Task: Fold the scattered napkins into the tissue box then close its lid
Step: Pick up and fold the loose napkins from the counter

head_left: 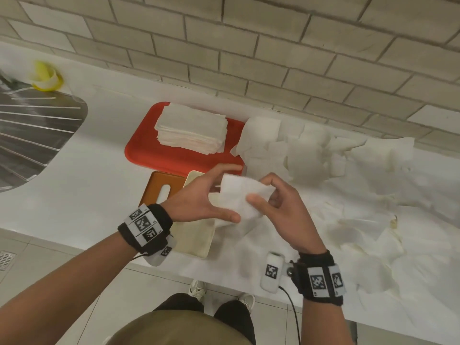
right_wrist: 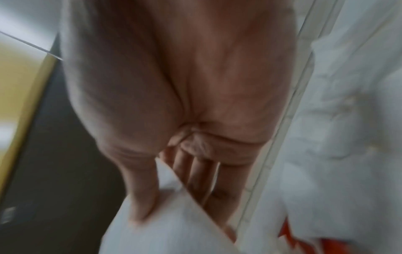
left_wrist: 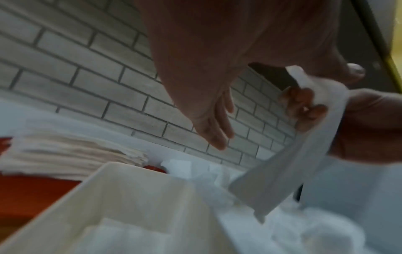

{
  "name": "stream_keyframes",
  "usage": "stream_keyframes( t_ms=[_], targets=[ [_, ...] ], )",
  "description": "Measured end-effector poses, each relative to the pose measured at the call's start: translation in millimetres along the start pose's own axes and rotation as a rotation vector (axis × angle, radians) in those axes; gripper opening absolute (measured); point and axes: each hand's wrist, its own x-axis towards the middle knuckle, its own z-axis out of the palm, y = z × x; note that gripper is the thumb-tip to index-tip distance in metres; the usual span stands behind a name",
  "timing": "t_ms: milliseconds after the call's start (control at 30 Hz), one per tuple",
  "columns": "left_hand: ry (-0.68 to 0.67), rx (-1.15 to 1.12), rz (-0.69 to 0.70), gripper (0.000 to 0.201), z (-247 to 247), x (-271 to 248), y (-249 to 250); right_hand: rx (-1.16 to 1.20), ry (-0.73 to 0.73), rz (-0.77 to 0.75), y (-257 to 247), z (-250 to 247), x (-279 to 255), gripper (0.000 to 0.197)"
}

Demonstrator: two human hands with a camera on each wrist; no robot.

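Note:
Both hands hold up one white napkin (head_left: 240,195) over the counter's front. My right hand (head_left: 281,207) pinches its right edge between thumb and curled fingers, as the right wrist view shows on the napkin (right_wrist: 169,228). My left hand (head_left: 199,197) has straight, spread fingers, and its thumb touches the napkin's lower left edge. Under the left hand stands the open cream tissue box (head_left: 196,237); its wall (left_wrist: 130,189) shows in the left wrist view with white sheets inside. The brown lid (head_left: 159,188) with a slot lies just behind the box. Loose napkins (head_left: 348,195) cover the counter to the right.
A red tray (head_left: 179,158) behind the box carries a tall stack of folded napkins (head_left: 191,128). A steel sink drainboard (head_left: 32,135) is at the left, with a yellow object (head_left: 46,75) near it. The tiled wall (head_left: 249,46) runs along the back; the counter's edge is right before me.

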Motion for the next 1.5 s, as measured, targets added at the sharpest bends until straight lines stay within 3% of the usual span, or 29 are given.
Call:
stream_keyframes(
  t_ms=[67,167,233,333,467,533,600,700,767,800,867,933,1033,1100,1200,1300,1367,1433,1500],
  targets=[
    [0.067,-0.088,-0.046,0.087,-5.3,-6.2,4.2,0.091,0.131,-0.012,0.3,16.3,15.0,0.019],
    [0.235,-0.038,-0.122,0.067,-16.1,-20.4,-8.3,0.131,0.283,-0.028,13.9,43.8,41.0,0.037],
    [0.309,0.001,-0.195,0.062,-21.5,-31.0,-25.2,-0.044,0.256,-0.085,25.6,62.7,58.3,0.046],
    [0.368,0.220,-0.285,0.053,-22.2,-42.6,-52.6,-0.459,0.092,-0.074,53.2,97.5,80.7,0.032],
    [0.202,0.647,-0.329,0.031,-4.6,-42.3,-75.9,-0.919,-0.075,-0.104,70.0,132.4,94.4,0.025],
    [0.099,0.788,-0.375,0.025,7.8,-36.6,-79.0,-1.010,-0.205,-0.104,71.9,141.3,96.8,0.024],
    [-0.001,0.909,-0.388,0.027,18.3,-32.8,-84.2,-0.980,-0.237,-0.105,70.3,140.7,94.8,0.024],
    [-0.069,1.057,-0.385,0.035,21.3,-33.8,-89.4,-0.794,0.038,-0.087,75.4,107.0,99.7,0.023],
    [-0.047,1.093,-0.375,0.037,19.3,-38.2,-85.5,-0.825,0.149,-0.016,92.3,60.3,106.9,0.028],
    [-0.027,1.109,-0.358,0.036,18.0,-40.2,-80.5,-0.897,0.109,0.049,104.6,33.8,110.1,0.033],
    [0.013,1.121,-0.310,0.034,16.1,-42.0,-66.8,-1.073,-0.119,0.228,130.9,-13.9,113.9,0.050],
    [0.040,1.089,-0.270,0.032,14.4,-38.0,-50.5,-1.219,-0.324,0.303,153.1,-45.7,115.4,0.065],
    [0.114,0.969,-0.188,0.031,14.5,-26.0,-34.2,-1.366,-0.402,0.238,157.7,-68.0,116.9,0.047],
    [0.210,0.815,-0.111,0.042,19.2,-18.5,-28.5,-1.258,-0.354,0.177,139.8,-76.0,109.3,0.029],
    [0.292,0.520,-0.095,0.079,29.7,-6.8,-19.1,-0.631,-0.175,0.079,94.6,-69.9,83.2,0.022],
    [0.296,0.209,-0.137,0.113,39.5,7.6,-4.5,-0.144,-0.114,0.002,50.1,-44.2,62.5,0.017],
    [0.373,-0.012,-0.149,0.103,41.1,16.6,1.9,0.071,-0.103,-0.024,36.6,-30.7,60.7,0.022],
    [0.445,-0.215,-0.166,0.069,37.6,22.3,3.8,0.179,-0.056,-0.009,35.9,-25.1,69.1,0.021],
    [0.480,-0.248,-0.149,0.031,30.6,22.0,4.4,0.214,0.035,0.083,51.2,-24.0,83.8,0.026]
  ],
)
